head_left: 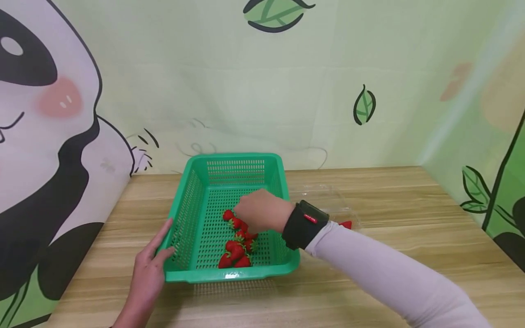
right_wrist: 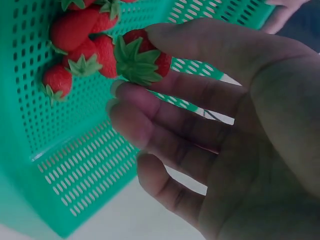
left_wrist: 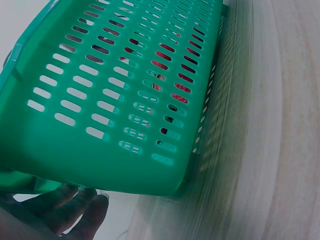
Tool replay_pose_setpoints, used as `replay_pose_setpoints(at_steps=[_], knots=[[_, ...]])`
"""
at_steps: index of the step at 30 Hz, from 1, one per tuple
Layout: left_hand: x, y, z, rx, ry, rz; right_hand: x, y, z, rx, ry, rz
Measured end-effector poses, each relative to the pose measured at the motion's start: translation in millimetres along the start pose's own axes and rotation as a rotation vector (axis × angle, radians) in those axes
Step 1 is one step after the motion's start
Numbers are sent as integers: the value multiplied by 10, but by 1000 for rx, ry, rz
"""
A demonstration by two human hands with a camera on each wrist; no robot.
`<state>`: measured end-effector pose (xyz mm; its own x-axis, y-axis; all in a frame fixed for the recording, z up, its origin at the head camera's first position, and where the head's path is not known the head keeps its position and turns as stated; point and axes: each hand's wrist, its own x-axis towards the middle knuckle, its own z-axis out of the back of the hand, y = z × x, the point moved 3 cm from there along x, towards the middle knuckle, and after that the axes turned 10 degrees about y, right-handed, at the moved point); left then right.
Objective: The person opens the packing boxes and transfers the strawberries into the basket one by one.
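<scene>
A green plastic basket (head_left: pixel 282 182) with slotted walls stands on the table. My left hand (head_left: pixel 149 269) grips its left side near the front corner; the left wrist view shows fingers (left_wrist: pixel 95 212) bent at the basket's edge. Inside the basket my right hand (head_left: pixel 262 209) pinches a strawberry (right_wrist: pixel 137 62) between thumb and forefinger, its green leafy cap facing the wrist camera. The other fingers are loosely bent. Several more red strawberries (head_left: pixel 235 250) lie in a cluster on the basket floor, below and in front of that hand.
Right of the basket is a clear plastic box (head_left: pixel 320 196), partly behind the right forearm, with something red (head_left: pixel 346 224) at it. The wood-grain table (head_left: pixel 410 214) meets a printed backdrop (head_left: pixel 205 91) at the back and sides.
</scene>
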<state>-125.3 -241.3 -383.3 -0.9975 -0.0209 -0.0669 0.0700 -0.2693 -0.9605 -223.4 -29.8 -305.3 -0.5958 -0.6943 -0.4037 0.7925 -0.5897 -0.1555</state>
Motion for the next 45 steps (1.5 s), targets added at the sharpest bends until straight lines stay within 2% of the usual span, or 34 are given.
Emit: replay_pose_setpoints(at_steps=[8,22,30,35,45], knots=[[14,-9,-5,-22,11,-2,177,105,-67,-35,69,-23],[10,-28,-11,-8,8,-9,275,228,-144,-43,144,-16],[10,-22,-8,-10,8,1,283,238,-135,-61,135,-25],[3,-13,-7,-4,0,-17,270,202,-96,-57,91,-39],[-11,-14,-3,1,-8,-23,121,151,23,-25,33,-44]])
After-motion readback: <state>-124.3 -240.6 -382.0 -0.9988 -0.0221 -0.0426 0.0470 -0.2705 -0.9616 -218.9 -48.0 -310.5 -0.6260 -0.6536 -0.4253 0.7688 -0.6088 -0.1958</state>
